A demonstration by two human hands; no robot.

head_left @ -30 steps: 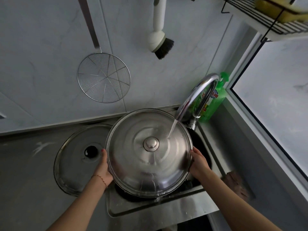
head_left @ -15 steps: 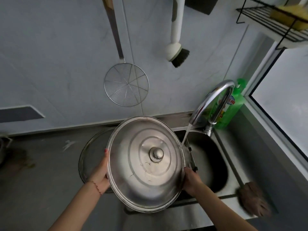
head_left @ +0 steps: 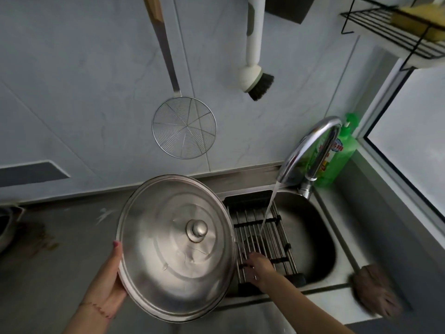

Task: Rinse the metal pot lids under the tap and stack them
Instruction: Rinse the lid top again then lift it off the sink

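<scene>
A large round metal lid (head_left: 168, 256) with a centre knob (head_left: 196, 230) is held tilted above the counter, just left of the sink (head_left: 317, 249). My left hand (head_left: 106, 285) grips its left rim from below. At the lid's right rim, my right hand (head_left: 261, 266) hangs over the sink rack (head_left: 260, 227), fingers against the edge; whether it grips is unclear. The tap (head_left: 310, 145) is running. Its stream (head_left: 267, 213) falls onto the rack, right of the lid. The other lid seen earlier on the counter is hidden behind this one.
A green soap bottle (head_left: 342, 153) stands behind the tap. A wire skimmer (head_left: 184, 127) and a dish brush (head_left: 255, 80) hang on the wall. A brown scrubber (head_left: 375, 290) lies on the sink's right edge. A dark pot (head_left: 4, 225) sits far left on the grey counter (head_left: 48, 261).
The metal lid has moved left, out of the water stream and over the counter, covering the other lid. The water now falls onto the sink rack.
</scene>
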